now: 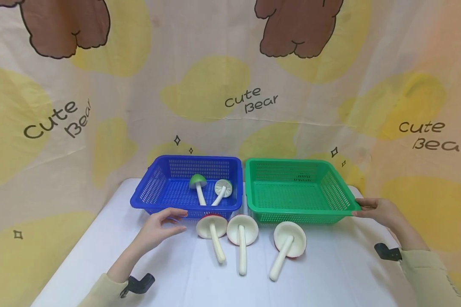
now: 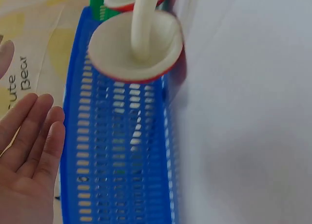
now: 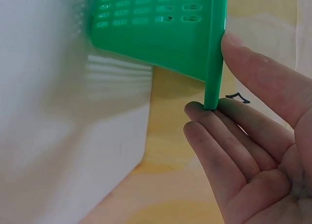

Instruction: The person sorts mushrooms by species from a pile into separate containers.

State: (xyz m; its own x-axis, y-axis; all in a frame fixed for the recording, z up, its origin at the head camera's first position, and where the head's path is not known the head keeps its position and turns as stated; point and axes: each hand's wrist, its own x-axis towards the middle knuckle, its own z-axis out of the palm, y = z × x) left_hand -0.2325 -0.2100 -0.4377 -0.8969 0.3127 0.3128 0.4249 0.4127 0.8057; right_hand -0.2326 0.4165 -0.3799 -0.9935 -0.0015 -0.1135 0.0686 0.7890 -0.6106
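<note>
My right hand [image 1: 380,212] is at the near right corner of the green basket [image 1: 307,211]. In the right wrist view, the thumb lies on the basket's rim [image 3: 215,53] and the fingertips touch its edge. My left hand [image 1: 159,230] is beside the near left part of the blue basket [image 1: 188,157], fingers relaxed and holding nothing. Two green-capped toy mushrooms [image 1: 198,183] lie in the blue basket. In front of the baskets are three red-edged toy mushrooms, the left [image 1: 211,230], middle [image 1: 242,238] and right one [image 1: 290,238], pale undersides and stems towards me.
The baskets stand side by side at the back of a white-covered table [image 1: 199,290]. Behind them hangs a patterned cloth [image 1: 207,89] with bears and lettering. Each wrist wears a black strap mount, the left one [image 1: 140,283] near the table's front.
</note>
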